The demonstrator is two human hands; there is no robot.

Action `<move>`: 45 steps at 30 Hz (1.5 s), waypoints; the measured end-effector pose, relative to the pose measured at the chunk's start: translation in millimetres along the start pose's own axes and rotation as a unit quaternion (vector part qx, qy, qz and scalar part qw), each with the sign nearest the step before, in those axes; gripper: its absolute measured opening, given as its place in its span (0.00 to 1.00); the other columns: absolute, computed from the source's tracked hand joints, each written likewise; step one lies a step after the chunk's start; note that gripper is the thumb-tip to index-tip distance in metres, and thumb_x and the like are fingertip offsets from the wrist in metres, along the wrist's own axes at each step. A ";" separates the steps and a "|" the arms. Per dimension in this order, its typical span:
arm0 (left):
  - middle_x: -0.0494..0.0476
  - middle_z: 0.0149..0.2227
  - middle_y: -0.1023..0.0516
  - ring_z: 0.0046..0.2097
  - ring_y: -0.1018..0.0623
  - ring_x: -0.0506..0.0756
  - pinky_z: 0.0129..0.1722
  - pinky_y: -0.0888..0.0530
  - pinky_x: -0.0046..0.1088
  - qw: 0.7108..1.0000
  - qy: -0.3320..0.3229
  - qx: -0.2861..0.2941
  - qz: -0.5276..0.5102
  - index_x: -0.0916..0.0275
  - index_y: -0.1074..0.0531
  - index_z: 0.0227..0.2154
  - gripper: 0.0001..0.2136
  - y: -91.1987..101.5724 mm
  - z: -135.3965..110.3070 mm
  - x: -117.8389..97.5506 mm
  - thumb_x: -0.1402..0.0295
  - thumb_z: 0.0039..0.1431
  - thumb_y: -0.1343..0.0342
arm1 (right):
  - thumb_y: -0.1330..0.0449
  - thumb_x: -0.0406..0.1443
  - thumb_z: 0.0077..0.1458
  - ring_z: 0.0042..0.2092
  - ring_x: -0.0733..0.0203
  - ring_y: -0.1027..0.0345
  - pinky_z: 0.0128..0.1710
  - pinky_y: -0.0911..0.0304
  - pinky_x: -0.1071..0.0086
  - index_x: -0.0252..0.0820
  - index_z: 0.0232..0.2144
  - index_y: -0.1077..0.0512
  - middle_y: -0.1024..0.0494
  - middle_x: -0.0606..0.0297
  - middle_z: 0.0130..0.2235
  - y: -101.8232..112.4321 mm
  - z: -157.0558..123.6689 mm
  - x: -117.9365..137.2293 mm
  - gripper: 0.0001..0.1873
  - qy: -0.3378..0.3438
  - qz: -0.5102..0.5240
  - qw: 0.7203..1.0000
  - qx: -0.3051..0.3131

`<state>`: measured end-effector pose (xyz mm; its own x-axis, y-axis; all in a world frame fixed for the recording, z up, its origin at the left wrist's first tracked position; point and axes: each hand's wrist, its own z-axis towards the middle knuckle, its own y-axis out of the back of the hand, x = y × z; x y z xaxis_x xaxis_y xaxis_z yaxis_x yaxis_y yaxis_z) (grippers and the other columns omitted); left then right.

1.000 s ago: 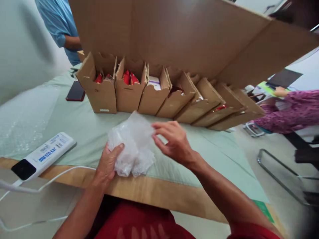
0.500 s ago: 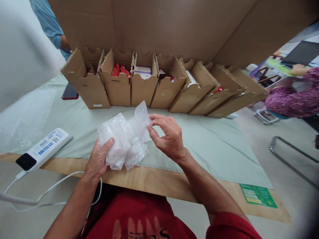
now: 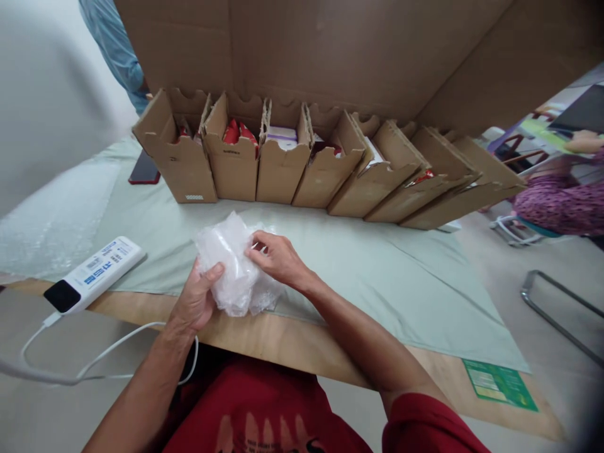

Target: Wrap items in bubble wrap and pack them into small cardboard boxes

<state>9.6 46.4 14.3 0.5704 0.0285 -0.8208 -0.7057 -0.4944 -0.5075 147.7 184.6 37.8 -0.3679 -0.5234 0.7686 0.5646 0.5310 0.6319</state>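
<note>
A crumpled stack of clear bubble wrap (image 3: 231, 264) is held over the front edge of the cloth-covered table. My left hand (image 3: 195, 299) grips its left side, thumb on top and the other fingers hidden underneath. My right hand (image 3: 278, 258) pinches the wrap at its upper right, thumb and forefinger together. Folded layers overlap in the bundle; whether anything lies inside it cannot be made out.
Several cardboard bins (image 3: 236, 167) with red and white packets line the back, under a tall cardboard panel (image 3: 321, 56). At left are a white power bank (image 3: 97, 274) with a cable, a phone (image 3: 144, 168) and a bubble wrap sheet (image 3: 56, 214). Other people sit or stand beyond.
My right hand has moved left, folding the raised flap of bubble wrap down onto the bundle. My left hand keeps its hold. The view has shifted slightly.
</note>
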 end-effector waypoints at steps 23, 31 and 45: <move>0.58 0.45 0.16 0.45 0.16 0.61 0.45 0.18 0.35 0.996 0.013 -0.083 -0.020 0.61 0.28 0.56 0.37 15.4 0.0 -4.1 0.63 0.41 0.22 | 0.46 0.52 0.57 0.50 0.45 0.23 0.46 0.27 0.52 0.48 0.40 0.23 0.16 0.58 0.43 27.2 -26.1 13.5 0.21 -0.115 0.429 0.889 -0.110; 0.56 0.45 0.16 0.45 0.16 0.61 0.42 0.17 0.32 0.997 0.019 -0.080 0.006 0.60 0.26 0.55 0.35 23.0 -0.2 -6.0 0.66 0.40 0.23 | 0.43 0.49 0.55 0.55 0.48 0.25 0.53 0.29 0.51 0.50 0.45 0.23 0.16 0.60 0.46 50.3 -34.2 -15.5 0.19 -0.106 0.470 0.852 -0.204; 0.60 0.42 0.15 0.42 0.15 0.63 0.39 0.18 0.37 0.993 0.039 -0.107 0.032 0.63 0.24 0.50 0.35 -8.0 9.7 -16.8 0.62 0.35 0.21 | 0.36 0.43 0.54 0.41 0.54 0.25 0.49 0.30 0.61 0.42 0.31 0.25 0.18 0.60 0.36 -44.0 -5.8 -20.0 0.10 -0.176 0.575 0.797 0.058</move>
<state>1.6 58.3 29.7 0.5635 -0.0730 -0.8229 -0.6414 -0.6665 -0.3800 134.5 167.9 -5.9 0.1476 0.5628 0.8133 0.6126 0.5936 -0.5219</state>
